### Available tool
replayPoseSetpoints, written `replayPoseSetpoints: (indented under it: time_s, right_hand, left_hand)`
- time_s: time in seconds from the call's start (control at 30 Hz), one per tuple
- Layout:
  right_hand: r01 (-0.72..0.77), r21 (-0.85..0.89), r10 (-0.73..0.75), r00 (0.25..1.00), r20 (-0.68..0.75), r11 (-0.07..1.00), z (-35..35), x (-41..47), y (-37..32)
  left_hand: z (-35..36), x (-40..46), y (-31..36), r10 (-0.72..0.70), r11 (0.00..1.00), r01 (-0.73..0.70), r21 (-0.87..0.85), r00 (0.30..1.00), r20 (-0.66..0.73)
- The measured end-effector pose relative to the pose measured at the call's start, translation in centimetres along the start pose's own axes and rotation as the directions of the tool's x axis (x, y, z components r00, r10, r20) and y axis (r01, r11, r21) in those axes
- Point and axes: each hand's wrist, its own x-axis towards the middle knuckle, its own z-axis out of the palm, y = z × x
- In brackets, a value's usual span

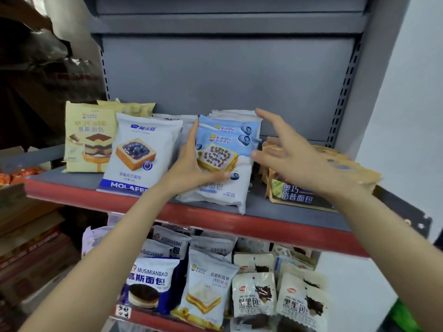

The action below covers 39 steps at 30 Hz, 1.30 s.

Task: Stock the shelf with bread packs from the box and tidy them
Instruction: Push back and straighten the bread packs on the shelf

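On the grey shelf with a red front edge (215,218), a stack of blue-and-white XianDu blueberry bread packs (224,149) leans in the middle. My left hand (191,164) grips the stack's left side, thumb across the lower front. My right hand (294,152) hovers open just right of the stack, fingers spread and blurred, apart from it. A white Molafei blueberry toast pack (141,152) and a yellow mousse bread pack (90,137) stand to the left. Yellow-and-black milkshake bread packs (299,195) lie under my right wrist.
The shelf's grey back panel (227,80) rises behind the packs. The lower shelf holds several Musimianbao packs (148,283), a pineapple toast pack (208,288) and cream Hei Hei Bao packs (278,295). Cardboard boxes (28,236) sit at the left. A white wall (407,116) is at the right.
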Motion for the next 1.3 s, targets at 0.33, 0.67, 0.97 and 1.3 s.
replayPoseSetpoints:
  time_s: [0.33, 0.67, 0.97, 1.3]
  right_hand:
    - [-0.219, -0.156, 0.247, 0.950, 0.193, 0.963, 6.8, -1.5, 0.7]
    - [-0.238, -0.177, 0.249, 0.967, 0.042, 0.955, 7.9, 0.6, 1.1]
    - [-0.260, 0.223, 0.258, 0.965, 0.036, 0.939, 8.3, 1.4, 1.2]
    - [-0.257, 0.019, 0.258, 0.965, -0.041, 0.966, 8.4, 1.1, 0.8]
  left_hand:
    - [-1.8, -0.7, 0.0, -0.021, 0.977, -0.037, 0.208, 0.963, 0.270]
    - [-1.1, 0.5, -0.6, -0.029, 0.998, 0.020, 0.053, 0.985, 0.172]
    - [-0.6, 2.0, -0.7, -0.027, 0.983, 0.066, -0.171, 0.975, 0.221]
    - [-0.3, 2.0, -1.4, 0.034, 0.995, -0.014, -0.099, 0.979, 0.199]
